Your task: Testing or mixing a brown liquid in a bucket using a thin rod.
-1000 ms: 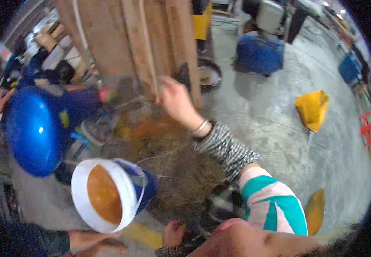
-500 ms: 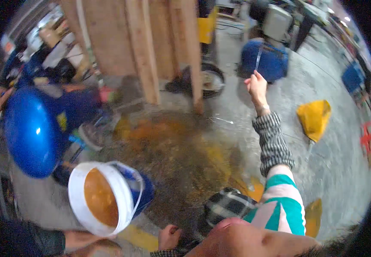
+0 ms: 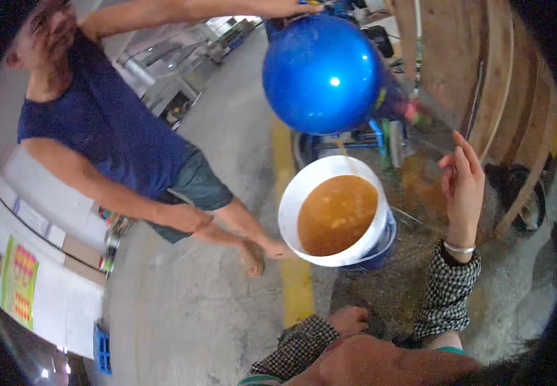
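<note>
My right hand (image 3: 464, 183) is raised to the right of a white bucket (image 3: 294, 239), fingers pinched at the lower end of a thin pale stick (image 3: 476, 96). Its wrist wears a silvery bangle and a checked sleeve. My left hand (image 3: 349, 318) is low in front of me, fingers curled; what they hold, if anything, is hidden. Orange-brown liquid with lighter patches (image 3: 336, 215) lies inside the bucket, below a shiny blue rounded vessel (image 3: 320, 74). A thin brownish streak runs between vessel and liquid. Neither hand touches the bucket.
A person (image 3: 111, 141) in a dark sleeveless top stands at left, one arm reaching to the blue vessel's top. Wooden panels (image 3: 452, 71) stand at right, beside a dark wheel (image 3: 526, 199). A yellow floor stripe (image 3: 294, 289) runs left of the bucket. The floor is stained.
My view has swung left, bringing the co-worker into sight and the bucket and blue vessel to mid-view. My right hand has come from far out to beside the bucket. My left stays low.
</note>
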A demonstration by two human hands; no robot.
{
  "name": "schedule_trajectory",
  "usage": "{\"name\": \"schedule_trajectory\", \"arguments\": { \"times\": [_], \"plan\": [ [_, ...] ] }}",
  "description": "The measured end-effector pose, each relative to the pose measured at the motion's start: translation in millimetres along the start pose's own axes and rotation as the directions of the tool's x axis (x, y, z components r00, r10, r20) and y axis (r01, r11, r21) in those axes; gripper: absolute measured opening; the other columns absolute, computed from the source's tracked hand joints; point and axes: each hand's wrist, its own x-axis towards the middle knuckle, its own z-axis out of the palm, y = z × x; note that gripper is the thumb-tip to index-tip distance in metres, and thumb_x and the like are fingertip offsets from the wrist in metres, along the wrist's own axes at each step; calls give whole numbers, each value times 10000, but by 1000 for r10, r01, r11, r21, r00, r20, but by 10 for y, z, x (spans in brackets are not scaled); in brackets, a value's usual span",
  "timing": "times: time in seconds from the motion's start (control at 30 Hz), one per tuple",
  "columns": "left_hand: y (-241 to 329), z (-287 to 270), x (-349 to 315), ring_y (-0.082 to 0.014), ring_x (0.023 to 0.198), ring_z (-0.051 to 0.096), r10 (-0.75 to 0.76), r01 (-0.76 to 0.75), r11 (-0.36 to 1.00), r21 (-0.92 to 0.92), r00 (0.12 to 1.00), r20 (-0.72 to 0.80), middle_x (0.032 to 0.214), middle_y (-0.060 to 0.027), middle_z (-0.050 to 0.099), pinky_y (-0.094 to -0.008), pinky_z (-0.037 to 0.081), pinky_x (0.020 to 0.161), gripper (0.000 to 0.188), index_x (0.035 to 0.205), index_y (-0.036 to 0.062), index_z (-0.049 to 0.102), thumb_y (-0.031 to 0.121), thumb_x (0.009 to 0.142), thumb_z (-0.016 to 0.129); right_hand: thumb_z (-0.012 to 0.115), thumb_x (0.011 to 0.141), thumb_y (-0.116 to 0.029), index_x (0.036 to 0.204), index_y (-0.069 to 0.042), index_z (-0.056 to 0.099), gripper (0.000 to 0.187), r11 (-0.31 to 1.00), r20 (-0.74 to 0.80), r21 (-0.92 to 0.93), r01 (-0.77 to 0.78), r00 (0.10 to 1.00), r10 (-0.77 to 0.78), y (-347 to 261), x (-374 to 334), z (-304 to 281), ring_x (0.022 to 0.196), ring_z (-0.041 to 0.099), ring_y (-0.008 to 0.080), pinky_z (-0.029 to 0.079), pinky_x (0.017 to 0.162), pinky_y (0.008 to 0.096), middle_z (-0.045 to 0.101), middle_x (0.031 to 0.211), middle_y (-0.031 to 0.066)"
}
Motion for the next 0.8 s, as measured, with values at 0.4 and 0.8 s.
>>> {"name": "schedule_trajectory", "arguments": {
  "times": [0.4,0.8],
  "plan": [
    [364,-416,-177,-332,822,569,56,-52,998,-34,992,117,850,-176,586,-410,452,723,236,906,33,552,228,774,562,420,890,-154,1203,-28,474,342,985,194,-119,-125,970,146,-166,-138,546,422,373,17,285,387,162,546,633,-17],
    [405,-204,-165,-351,838,561,84,-91,995,50,987,139,867,-193,581,-421,446,733,260,927,34,548,246,778,557,420,888,-141,1201,-31,474,336,960,383,-232,-157,892,239,-45,-183,351,439,378,27,317,418,180,536,568,-9]
  ]
}}
